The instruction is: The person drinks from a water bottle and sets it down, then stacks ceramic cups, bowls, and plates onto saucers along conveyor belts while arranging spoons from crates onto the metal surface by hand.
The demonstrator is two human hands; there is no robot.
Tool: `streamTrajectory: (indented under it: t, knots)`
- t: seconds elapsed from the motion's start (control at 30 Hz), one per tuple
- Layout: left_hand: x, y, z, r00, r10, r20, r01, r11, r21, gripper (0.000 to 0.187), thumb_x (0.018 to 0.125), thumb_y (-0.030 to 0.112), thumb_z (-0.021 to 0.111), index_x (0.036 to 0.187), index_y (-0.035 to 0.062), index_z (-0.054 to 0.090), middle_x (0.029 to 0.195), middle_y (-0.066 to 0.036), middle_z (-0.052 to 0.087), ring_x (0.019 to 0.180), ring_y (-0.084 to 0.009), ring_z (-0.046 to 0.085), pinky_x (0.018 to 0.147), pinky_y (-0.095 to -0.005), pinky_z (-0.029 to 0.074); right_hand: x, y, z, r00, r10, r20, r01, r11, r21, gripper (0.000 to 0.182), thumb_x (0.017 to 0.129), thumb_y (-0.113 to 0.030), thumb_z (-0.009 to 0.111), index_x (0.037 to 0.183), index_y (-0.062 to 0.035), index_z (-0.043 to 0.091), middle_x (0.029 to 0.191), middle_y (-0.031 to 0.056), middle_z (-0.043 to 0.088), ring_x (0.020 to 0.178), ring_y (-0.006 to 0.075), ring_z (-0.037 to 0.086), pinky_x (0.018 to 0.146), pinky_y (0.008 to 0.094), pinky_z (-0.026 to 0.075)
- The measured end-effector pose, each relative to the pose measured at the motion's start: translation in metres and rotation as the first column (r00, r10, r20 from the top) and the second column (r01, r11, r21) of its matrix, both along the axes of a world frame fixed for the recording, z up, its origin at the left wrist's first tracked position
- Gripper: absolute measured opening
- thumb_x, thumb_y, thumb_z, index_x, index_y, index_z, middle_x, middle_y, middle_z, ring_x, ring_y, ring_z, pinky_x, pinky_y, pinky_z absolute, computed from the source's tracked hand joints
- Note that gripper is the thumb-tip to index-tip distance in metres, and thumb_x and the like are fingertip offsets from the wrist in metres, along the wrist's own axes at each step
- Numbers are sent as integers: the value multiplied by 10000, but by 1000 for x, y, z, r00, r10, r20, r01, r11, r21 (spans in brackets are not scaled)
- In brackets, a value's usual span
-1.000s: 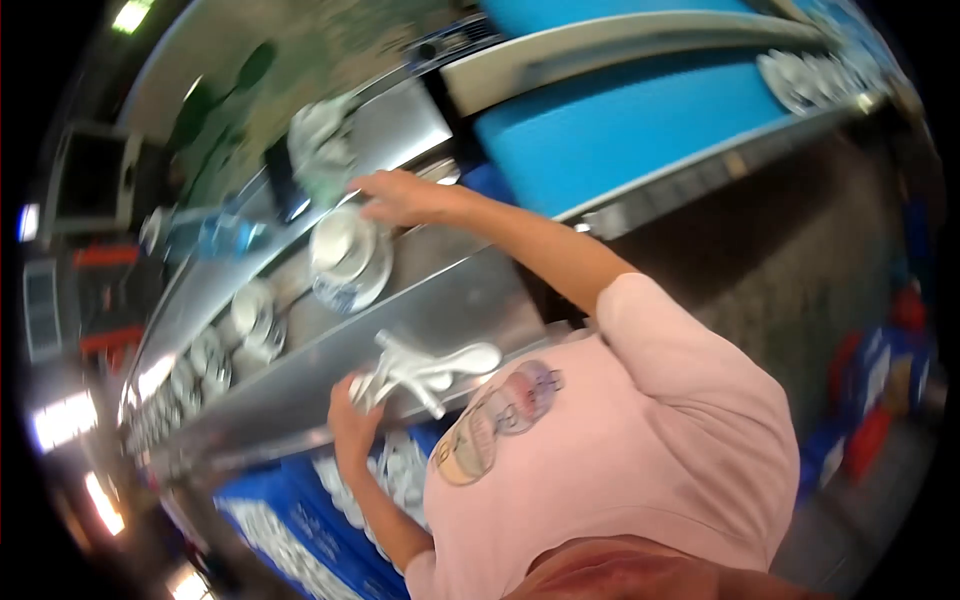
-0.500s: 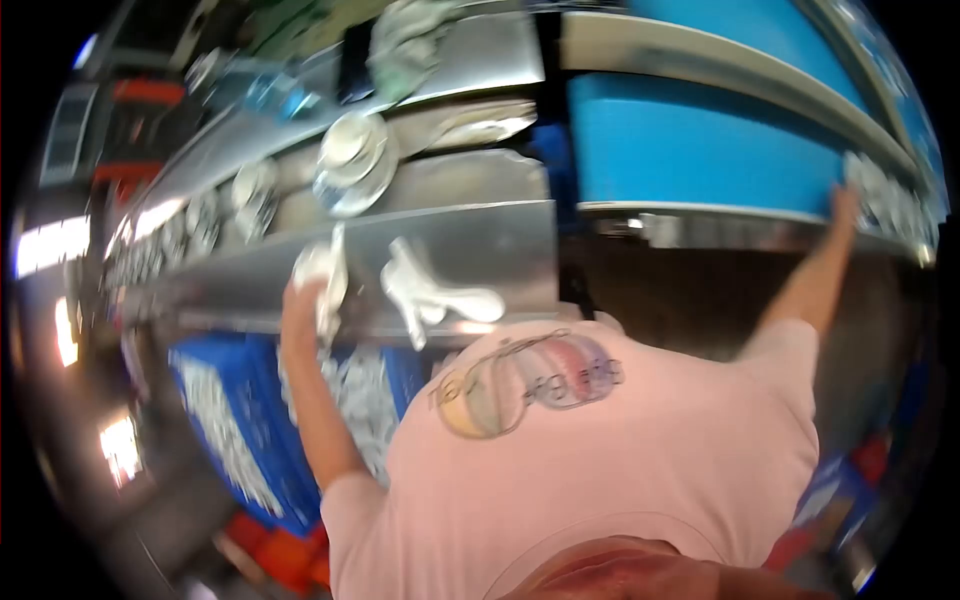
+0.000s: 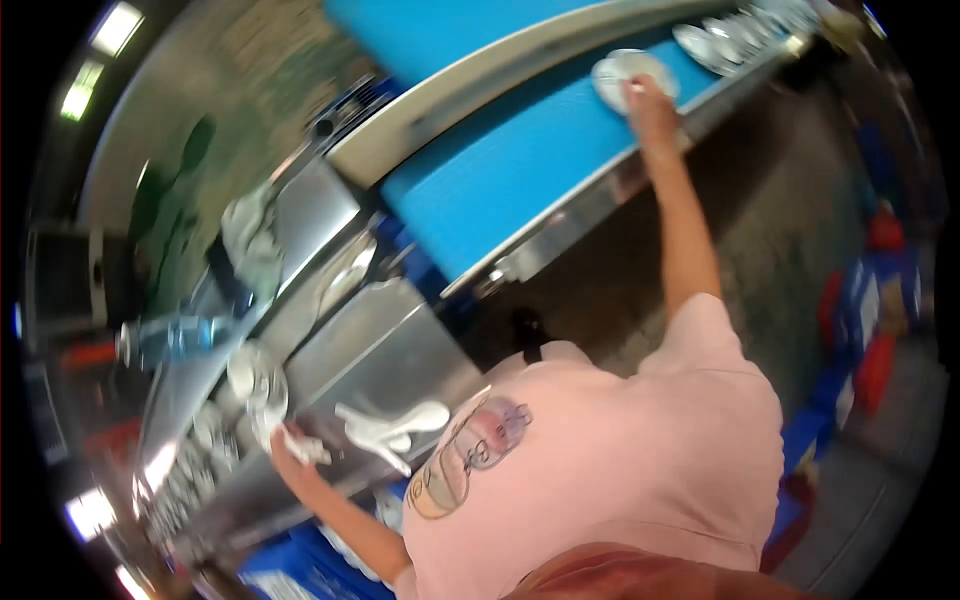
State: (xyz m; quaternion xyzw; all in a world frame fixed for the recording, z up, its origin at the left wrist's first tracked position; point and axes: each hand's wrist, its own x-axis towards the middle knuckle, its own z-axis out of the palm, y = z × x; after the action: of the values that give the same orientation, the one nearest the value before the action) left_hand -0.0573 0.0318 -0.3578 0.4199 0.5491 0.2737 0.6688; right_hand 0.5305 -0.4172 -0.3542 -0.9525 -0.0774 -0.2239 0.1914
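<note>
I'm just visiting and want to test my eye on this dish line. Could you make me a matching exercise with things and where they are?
Things:
1. white spoons
2. right hand
3. left hand
4. stacked cups

Places:
A. on a white dish on the blue belt
B. lying on the steel ledge by the pink shirt
C. at the ledge's edge, gripping something white
D. in the steel trough

Pairs: 1-B, 2-A, 3-C, 4-D
</note>
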Motion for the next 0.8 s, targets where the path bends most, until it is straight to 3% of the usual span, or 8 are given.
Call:
streamTrajectory:
  t: [0.03, 0.17, 0.3, 0.47, 0.53, 0.63, 0.67, 0.8]
  knots:
    - [-17, 12, -27, 985, 162, -53, -159, 985, 60, 274, 765, 170, 612, 966, 10, 518, 738, -65, 540, 621, -157, 531, 543, -257, 462, 1, -2, 8, 1000, -27, 13, 26, 997, 74, 245, 800, -311, 590, 946, -114, 594, 976, 160, 615, 837, 347, 607, 696, 429, 481]
    - [-38, 19, -33, 994, 18, -109, -17, 1000, 13, 290, 750, 152, 633, 977, 20, 511, 737, -50, 530, 627, -128, 518, 554, -235, 443, 33, -2, 4, 989, -134, 58, 136, 990, -29, 379, 732, -356, 673, 992, -92, 589, 1037, 185, 600, 940, 330, 582, 766, 395, 469]
    - [-40, 4, -24, 988, -10, -154, 13, 1000, 23, 334, 742, 146, 634, 1022, 18, 504, 746, -53, 536, 629, -132, 533, 546, -238, 449, 75, -24, 0, 943, -63, -327, 166, 941, 296, 571, 720, -420, 675, 1146, -58, 559, 1165, 186, 543, 1047, 321, 534, 845, 417, 444]
    - [-43, -8, -20, 989, 11, -149, 1, 997, 76, 363, 734, 125, 621, 1053, 2, 498, 730, -55, 547, 594, -139, 541, 520, -250, 453, 71, -28, 11, 789, 318, -526, -132, 923, 361, 612, 741, -499, 629, 1165, -61, 565, 1186, 176, 531, 1073, 319, 517, 858, 443, 439]
    - [-40, -12, -17, 989, 11, -150, 5, 994, 105, 361, 731, 134, 609, 1048, -6, 509, 721, -54, 543, 595, -146, 538, 512, -258, 449, 39, -16, 23, 826, 280, -489, -209, 958, 195, 608, 744, -437, 643, 1208, -64, 524, 1167, 168, 543, 1064, 298, 523, 873, 418, 432]
    - [-39, -19, -7, 987, 34, -155, -16, 993, 113, 334, 719, 157, 616, 990, -27, 550, 735, -77, 567, 581, -156, 543, 489, -278, 449, 11, 2, 20, 608, 576, -547, -502, 812, 298, 516, 740, -183, 618, 1221, -43, 497, 1095, 116, 583, 993, 204, 547, 874, 316, 421]
    - [-51, -9, -21, 983, 71, -167, -52, 992, 119, 371, 711, 158, 631, 1019, -34, 557, 808, -101, 596, 645, -174, 568, 551, -293, 472, -6, 13, 9, 502, 697, -511, -423, 714, 558, 447, 744, -116, 585, 1182, -39, 531, 1056, 82, 597, 955, 175, 553, 846, 297, 433]
    - [-60, 8, -38, 977, 152, -153, -115, 967, 228, 486, 675, 103, 641, 1124, -45, 528, 993, -141, 591, 791, -216, 586, 684, -306, 471, -97, 138, 10, 473, 763, -440, -170, 569, 804, 318, 818, -46, 491, 1129, -8, 544, 1031, 91, 599, 927, 180, 581, 821, 304, 472]
